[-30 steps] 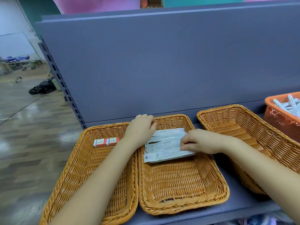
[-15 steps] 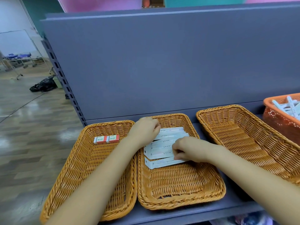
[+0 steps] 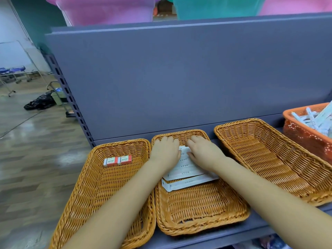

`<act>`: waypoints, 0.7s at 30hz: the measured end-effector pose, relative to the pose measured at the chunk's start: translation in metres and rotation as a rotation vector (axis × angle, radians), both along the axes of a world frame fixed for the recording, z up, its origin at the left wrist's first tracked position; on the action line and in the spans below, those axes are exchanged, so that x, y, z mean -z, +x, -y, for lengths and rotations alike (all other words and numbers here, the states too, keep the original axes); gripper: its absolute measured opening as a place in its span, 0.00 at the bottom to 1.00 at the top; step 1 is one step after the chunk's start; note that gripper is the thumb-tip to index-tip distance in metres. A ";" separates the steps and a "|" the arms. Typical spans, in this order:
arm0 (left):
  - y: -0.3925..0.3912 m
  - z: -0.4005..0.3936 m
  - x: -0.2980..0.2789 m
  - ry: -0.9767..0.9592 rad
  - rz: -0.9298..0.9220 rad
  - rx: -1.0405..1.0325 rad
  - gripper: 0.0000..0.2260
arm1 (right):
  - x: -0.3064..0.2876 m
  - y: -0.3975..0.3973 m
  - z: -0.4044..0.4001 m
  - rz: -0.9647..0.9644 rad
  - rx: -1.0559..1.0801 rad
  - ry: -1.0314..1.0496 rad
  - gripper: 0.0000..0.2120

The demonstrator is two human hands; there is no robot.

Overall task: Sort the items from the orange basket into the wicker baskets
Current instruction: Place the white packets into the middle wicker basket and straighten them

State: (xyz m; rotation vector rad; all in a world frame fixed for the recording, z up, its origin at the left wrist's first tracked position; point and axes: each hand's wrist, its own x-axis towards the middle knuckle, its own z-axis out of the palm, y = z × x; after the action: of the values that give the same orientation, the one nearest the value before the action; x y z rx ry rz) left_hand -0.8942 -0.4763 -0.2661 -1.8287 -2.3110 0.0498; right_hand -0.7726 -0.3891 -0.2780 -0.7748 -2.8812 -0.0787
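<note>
While both hands rest on long white cartons (image 3: 186,174) in the middle wicker basket (image 3: 199,216), sorting pauses.
Left hand (image 3: 166,152) and right hand (image 3: 203,152) lie flat, fingers relaxed, at its far end; two small red-and-white boxes (image 3: 117,160) occupy the left wicker basket (image 3: 93,194); the orange plastic basket (image 3: 305,135) sits at the shelf's (image 3: 215,239) right edge.

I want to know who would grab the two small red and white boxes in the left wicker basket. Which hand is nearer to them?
Left. The left hand is just right of the boxes, over the middle wicker basket; the right hand is farther right.
</note>
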 end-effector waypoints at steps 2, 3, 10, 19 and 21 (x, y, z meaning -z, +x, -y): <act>0.004 0.001 0.005 -0.064 -0.068 0.023 0.16 | 0.008 -0.001 0.001 0.035 0.005 0.053 0.12; 0.005 0.001 0.008 -0.094 -0.089 0.032 0.17 | 0.011 0.000 0.001 0.053 0.014 0.062 0.12; 0.007 -0.007 0.011 -0.111 -0.064 0.083 0.18 | 0.007 0.004 0.005 0.105 0.052 0.062 0.15; 0.034 -0.037 -0.017 -0.053 -0.002 0.120 0.17 | -0.034 0.033 -0.008 0.036 0.199 0.077 0.14; 0.048 -0.045 -0.023 -0.030 0.011 0.124 0.17 | -0.043 0.048 -0.015 0.026 0.234 0.076 0.14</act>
State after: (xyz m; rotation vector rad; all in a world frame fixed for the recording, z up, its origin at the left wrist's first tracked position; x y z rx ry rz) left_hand -0.8465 -0.4317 -0.2429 -1.9879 -2.2104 0.0571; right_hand -0.7243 -0.3743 -0.2352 -1.0997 -2.7791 -0.2253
